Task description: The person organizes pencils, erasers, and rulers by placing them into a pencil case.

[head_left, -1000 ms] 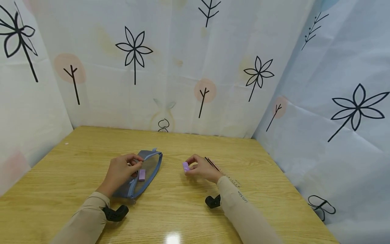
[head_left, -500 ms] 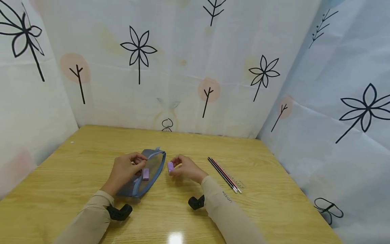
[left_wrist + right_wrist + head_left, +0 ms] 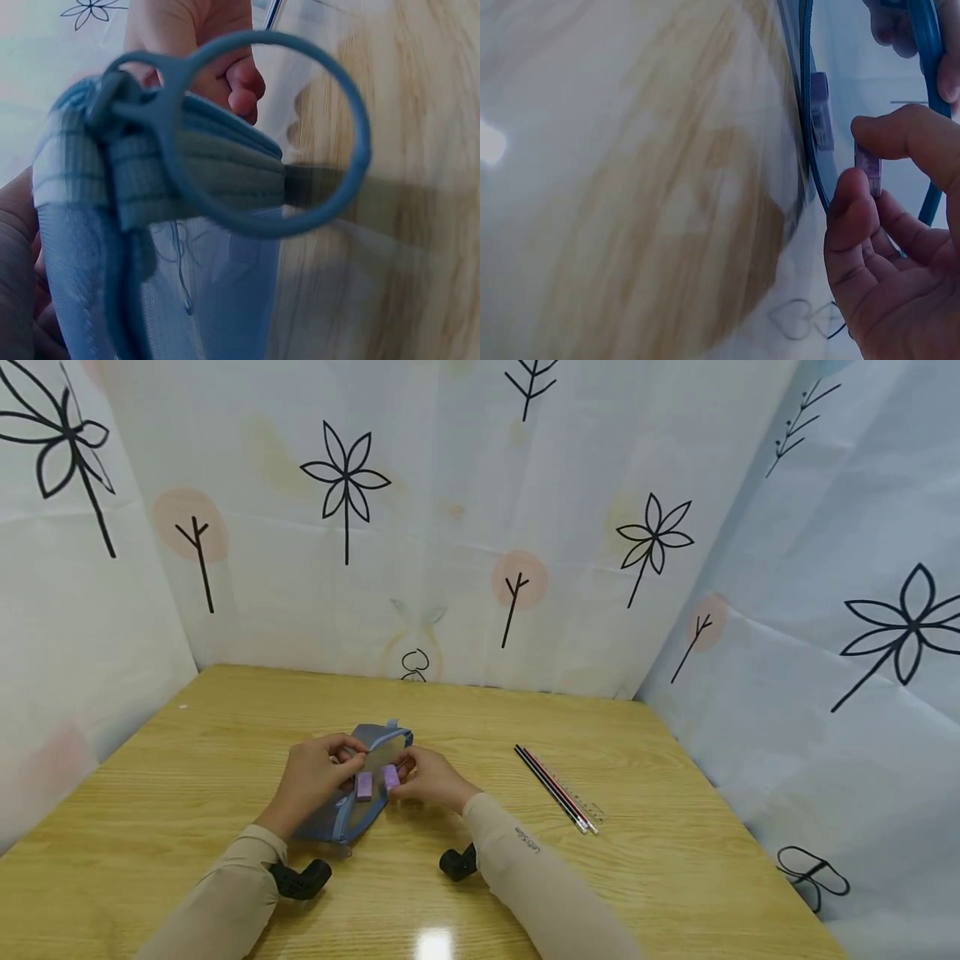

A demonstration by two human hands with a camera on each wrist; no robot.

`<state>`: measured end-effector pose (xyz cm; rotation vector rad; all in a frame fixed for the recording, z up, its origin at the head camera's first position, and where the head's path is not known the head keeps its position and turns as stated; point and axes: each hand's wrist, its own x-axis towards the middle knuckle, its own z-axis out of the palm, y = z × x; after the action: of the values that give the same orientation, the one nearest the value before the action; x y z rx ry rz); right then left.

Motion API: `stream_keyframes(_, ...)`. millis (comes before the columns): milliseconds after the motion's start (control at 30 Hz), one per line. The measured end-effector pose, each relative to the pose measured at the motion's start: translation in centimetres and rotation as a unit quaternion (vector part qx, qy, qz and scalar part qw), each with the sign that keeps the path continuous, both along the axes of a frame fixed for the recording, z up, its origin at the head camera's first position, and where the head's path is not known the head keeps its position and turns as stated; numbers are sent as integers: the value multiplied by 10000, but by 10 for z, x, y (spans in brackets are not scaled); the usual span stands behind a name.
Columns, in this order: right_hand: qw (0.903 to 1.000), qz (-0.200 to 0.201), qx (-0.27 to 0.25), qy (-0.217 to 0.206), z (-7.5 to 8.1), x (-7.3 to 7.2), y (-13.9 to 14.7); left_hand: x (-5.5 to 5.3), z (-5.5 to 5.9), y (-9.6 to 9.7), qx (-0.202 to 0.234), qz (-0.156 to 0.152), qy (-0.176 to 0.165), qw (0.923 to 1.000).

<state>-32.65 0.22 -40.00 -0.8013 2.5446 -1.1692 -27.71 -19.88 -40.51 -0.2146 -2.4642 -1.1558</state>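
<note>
My right grip (image 3: 435, 781) pinched a purple eraser (image 3: 391, 778) at the mouth of the pouch (image 3: 318, 825); left grip (image 3: 318, 768) pinched its left edge. Risk I saw: edge slipping, mouth closing, eraser snagging.

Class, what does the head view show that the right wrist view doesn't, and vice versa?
Only the head view: pencils and a clear ruler.
Only the right wrist view: dark marks on the side of the purple block inside the blue pouch.
Both: that block, the pouch, the second block pinched by the right hand, the left hand, the table.
</note>
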Motion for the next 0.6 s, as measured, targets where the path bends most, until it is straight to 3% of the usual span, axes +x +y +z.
stream_keyframes(267, 9995, -49, 270, -132, -7, -4, -13, 1, 0, 3, 61, -127, -4, 9999)
stream_keyframes(600, 9991, -224, 313, -185, -4, 4, -25, 1, -1, 4, 64, -259, -25, 9996)
